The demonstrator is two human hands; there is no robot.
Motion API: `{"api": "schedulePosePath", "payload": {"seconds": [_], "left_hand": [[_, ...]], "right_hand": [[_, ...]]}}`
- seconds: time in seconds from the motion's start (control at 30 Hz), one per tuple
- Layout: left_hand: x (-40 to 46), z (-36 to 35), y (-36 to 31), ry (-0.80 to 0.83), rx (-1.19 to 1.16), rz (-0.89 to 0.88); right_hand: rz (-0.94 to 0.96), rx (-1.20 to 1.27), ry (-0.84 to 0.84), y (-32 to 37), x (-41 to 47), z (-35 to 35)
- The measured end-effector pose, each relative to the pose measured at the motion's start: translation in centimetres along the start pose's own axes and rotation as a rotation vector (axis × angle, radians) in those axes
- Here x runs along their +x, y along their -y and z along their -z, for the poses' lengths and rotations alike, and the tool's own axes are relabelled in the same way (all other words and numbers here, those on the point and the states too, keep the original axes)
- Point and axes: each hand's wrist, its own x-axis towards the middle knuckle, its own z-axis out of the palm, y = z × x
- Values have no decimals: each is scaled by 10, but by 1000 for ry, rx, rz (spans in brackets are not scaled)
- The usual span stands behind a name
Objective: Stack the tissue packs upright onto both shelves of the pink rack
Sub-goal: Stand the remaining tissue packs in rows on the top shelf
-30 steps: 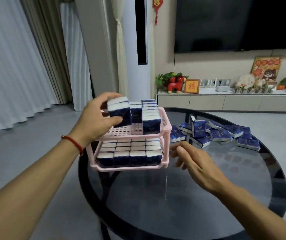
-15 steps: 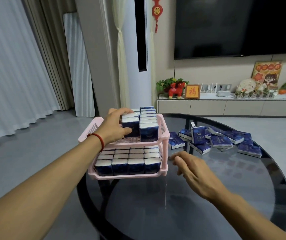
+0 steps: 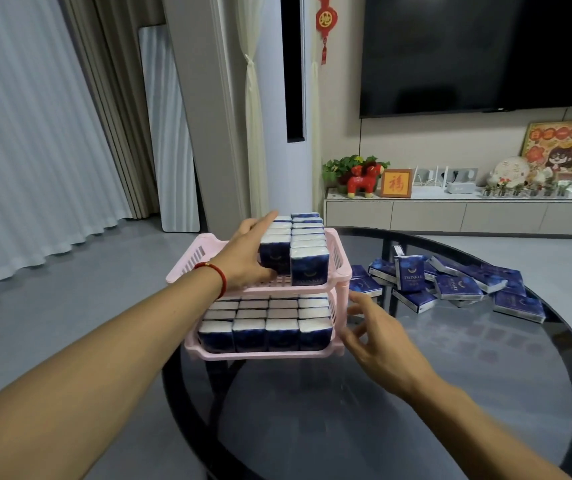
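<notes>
- Pink rack (image 3: 341, 271) at the near left edge of the round glass desk (image 3: 485, 393), two shelves one above the other.
- Lower shelf (image 3: 263, 353) looks full: upright tissue packs (image 3: 265, 332) in tight rows, white tops showing.
- Upper shelf (image 3: 201, 252) only part filled: two rows of upright packs (image 3: 307, 244) against its right side, bare pink floor on its left.
- Left hand (image 3: 246, 258) on the upper shelf, fingers laid along the left face of the left row, thumb low at the near pack's foot; reads as pressing or steadying the row, but whether gripping the near pack cannot be told.
- Right hand (image 3: 378, 341) low beside the rack's right post, fingers spread and loose, holding nothing; touching the post or only near it cannot be told.
- Loose pile of packs (image 3: 450, 287) on the desk to the right of the rack, well apart from it, most lying flat, one standing.
- Step in hand, by judgement: squaring up the second row on the upper shelf; roughly past the halfway mark.
- Next move likely calls for reaching right to the pile, taking packs, turning them upright and starting a third row in the bare left part, with the standing rows kept from tipping.
</notes>
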Motion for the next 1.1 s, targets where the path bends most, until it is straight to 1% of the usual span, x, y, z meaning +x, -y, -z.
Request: {"api": "schedulePosePath", "payload": {"seconds": [0.07,0.2,0.33,0.5,0.7,0.83,0.9,1.0,1.1], "left_hand": [[6,2,3,18,16,-11],[17,4,4,24,78,-60],[24,4,6,7,62,-91],[32,6,11,-7,70,-42],[28,12,13,59,81,-65],[23,19,11,109,15,-45],[23,20,8,90,44,-64],[24,18,4,36,107,-139],[27,16,2,9,122,-170]], "right_hand": [[-1,12,-2,2,3,-5],[-67,18,-42,1,9,-14],[-99,51,-46,-1,13,-15],[-102,51,-48,1,13,-16],[-111,45,-51,2,13,-17],[-121,45,-27,1,15,-17],[-117,46,-18,0,16,-17],[-117,53,-20,-1,16,-17],[-106,55,-23,-2,16,-17]]}}
